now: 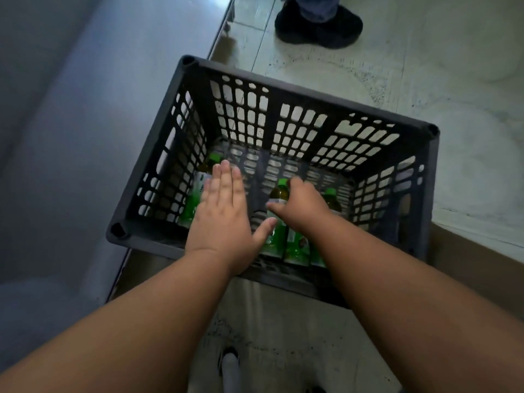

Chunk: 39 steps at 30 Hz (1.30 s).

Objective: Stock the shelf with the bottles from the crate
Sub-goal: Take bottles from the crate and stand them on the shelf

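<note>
We reach into dark crate (pixel 431 177). Left hand (pixel 219 211) flat, fingers straight, over green-capped bottle (pixel 195 194). Right hand (pixel 302 207) curls around second bottle (pixel 279 192).

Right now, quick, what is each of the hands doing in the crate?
Left hand: open, fingers straight, over the left bottle, holding nothing.
Right hand: fingers curled round the middle bottle.
</note>
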### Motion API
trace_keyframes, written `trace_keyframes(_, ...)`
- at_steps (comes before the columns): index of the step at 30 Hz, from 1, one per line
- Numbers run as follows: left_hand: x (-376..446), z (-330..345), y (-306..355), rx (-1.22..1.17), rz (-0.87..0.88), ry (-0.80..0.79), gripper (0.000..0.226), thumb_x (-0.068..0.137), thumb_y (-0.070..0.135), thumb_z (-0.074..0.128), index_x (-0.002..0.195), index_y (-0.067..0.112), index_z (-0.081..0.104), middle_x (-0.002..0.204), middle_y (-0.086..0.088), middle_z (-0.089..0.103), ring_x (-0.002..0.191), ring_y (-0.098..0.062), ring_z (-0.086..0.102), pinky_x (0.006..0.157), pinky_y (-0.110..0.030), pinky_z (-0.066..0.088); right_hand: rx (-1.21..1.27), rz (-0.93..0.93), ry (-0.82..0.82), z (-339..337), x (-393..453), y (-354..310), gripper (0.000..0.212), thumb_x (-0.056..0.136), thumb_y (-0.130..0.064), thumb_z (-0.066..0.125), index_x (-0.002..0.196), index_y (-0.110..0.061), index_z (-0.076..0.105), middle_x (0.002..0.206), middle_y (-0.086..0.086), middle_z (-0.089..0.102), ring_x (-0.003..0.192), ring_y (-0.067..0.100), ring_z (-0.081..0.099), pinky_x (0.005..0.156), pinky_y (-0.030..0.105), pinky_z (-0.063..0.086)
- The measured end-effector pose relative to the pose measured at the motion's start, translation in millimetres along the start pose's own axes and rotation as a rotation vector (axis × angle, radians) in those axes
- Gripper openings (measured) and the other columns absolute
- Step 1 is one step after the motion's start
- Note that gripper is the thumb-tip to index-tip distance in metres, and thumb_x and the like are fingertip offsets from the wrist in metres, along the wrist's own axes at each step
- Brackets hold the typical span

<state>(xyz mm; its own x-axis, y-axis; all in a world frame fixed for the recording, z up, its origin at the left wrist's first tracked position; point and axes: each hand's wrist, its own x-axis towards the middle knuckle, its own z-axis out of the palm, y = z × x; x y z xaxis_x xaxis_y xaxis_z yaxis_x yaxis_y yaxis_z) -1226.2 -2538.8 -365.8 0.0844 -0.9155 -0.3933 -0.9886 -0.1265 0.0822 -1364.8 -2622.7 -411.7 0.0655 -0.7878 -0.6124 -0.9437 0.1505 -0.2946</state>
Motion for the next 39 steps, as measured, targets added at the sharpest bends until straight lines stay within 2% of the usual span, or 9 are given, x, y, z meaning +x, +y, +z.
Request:
trace_keyframes(9,3.0,-0.2,-1.1,-0.067,0.008,0.022,0.101,0.091,0.076,0.015,0.148,0.006,-0.031,0.158,-0.013,-0.034,0.146,-0.023,-0.033,0.119,-0.036,-0.017,-0.109,0.146,-0.121,55.7,71.0,8.6,0.091,0.083,-0.055,0.07,0.151,-0.01,0.03,0.149,0.015,0.042,0.136,0.036,0.04,0.104,0.044,0.041)
trace_keyframes(13,4.6,0.0,-1.8,-0.085,0.002,-0.01,0.1,0.092,0.074,0.017,0.147,0.007,-0.033,0.157,-0.012,-0.037,0.145,-0.022,-0.034,0.121,-0.037,-0.015,-0.121,0.171,-0.098,63.4,93.2,-2.3,0.076,0.073,-0.06,0.073,0.13,-0.013,0.059,0.137,0.017,0.051,0.121,0.036,0.052,0.091,0.041,0.048)
trace_keyframes(18,5.8,-0.4,-2.8,-0.092,-0.002,-0.016,0.099,0.092,0.073,0.017,0.149,0.007,-0.03,0.159,-0.011,-0.034,0.147,-0.021,-0.031,0.121,-0.036,-0.015,0.258,0.216,-0.166,51.4,83.0,-16.3,0.11,0.074,-0.032,0.086,0.154,-0.021,0.012,0.149,0.017,0.04,0.134,0.039,0.044,0.101,0.046,0.046)
trace_keyframes(24,4.1,-6.1,-2.1,-0.147,0.03,-0.012,0.101,0.092,0.073,0.028,0.155,0.01,-0.02,0.164,-0.007,-0.023,0.15,-0.017,-0.022,0.118,-0.031,-0.014,0.4,-0.109,-0.008,-13.3,18.7,-23.6,0.072,0.071,-0.031,0.087,0.125,-0.022,0.04,0.108,0.0,0.057,0.101,0.022,0.059,0.079,0.033,0.048)
trace_keyframes(27,-9.3,-18.9,-8.0,-0.365,0.032,-0.043,0.11,0.082,0.076,0.05,0.16,0.017,-0.001,0.167,-0.004,0.008,0.153,-0.017,0.007,0.125,-0.036,0.007,0.521,-0.262,0.114,-63.2,-35.3,-40.4,0.065,0.072,-0.036,0.087,0.118,-0.028,0.042,0.102,-0.009,0.056,0.094,0.011,0.059,0.079,0.032,0.051)
trace_keyframes(29,-20.3,-41.2,-14.1,-0.532,0.011,0.038,0.118,0.07,0.077,0.064,0.159,0.018,0.013,0.159,-0.001,0.033,0.145,-0.018,0.029,0.12,-0.042,0.027,0.555,-0.375,0.182,-93.5,-71.8,-51.6,0.065,0.071,-0.039,0.087,0.119,-0.029,0.045,0.104,-0.011,0.059,0.093,0.008,0.06,0.079,0.032,0.052)
trace_keyframes(33,-58.1,-108.6,-32.3,-0.694,-0.013,0.264,0.12,0.061,0.08,0.066,0.156,0.02,0.025,0.154,-0.001,0.039,0.141,-0.019,0.036,0.115,-0.043,0.035,0.551,-0.6,0.272,-132.3,-145.7,-94.9,0.064,0.07,-0.037,0.088,0.12,-0.032,0.047,0.107,-0.011,0.06,0.097,0.007,0.06,0.085,0.035,0.054)
trace_keyframes(36,-93.6,-152.8,-64.0,-0.711,-0.015,0.407,0.098,0.065,0.069,0.075,0.145,0.025,0.041,0.139,0.006,0.05,0.126,-0.013,0.047,0.101,-0.03,0.04,0.53,-0.749,0.31,-145.5,-194.0,-145.3,0.066,0.069,-0.037,0.087,0.122,-0.029,0.05,0.109,-0.007,0.063,0.1,0.011,0.061,0.089,0.04,0.054)
trace_keyframes(39,-133.4,-179.6,-111.3,-0.678,-0.063,0.498,0.099,0.069,0.063,0.078,0.15,0.026,0.035,0.147,0.006,0.045,0.133,-0.013,0.042,0.106,-0.033,0.039,0.503,-0.889,0.332,-149.2,-237.0,-203.3,0.066,0.067,-0.038,0.087,0.121,-0.029,0.049,0.107,-0.01,0.061,0.099,0.012,0.061,0.089,0.039,0.055)
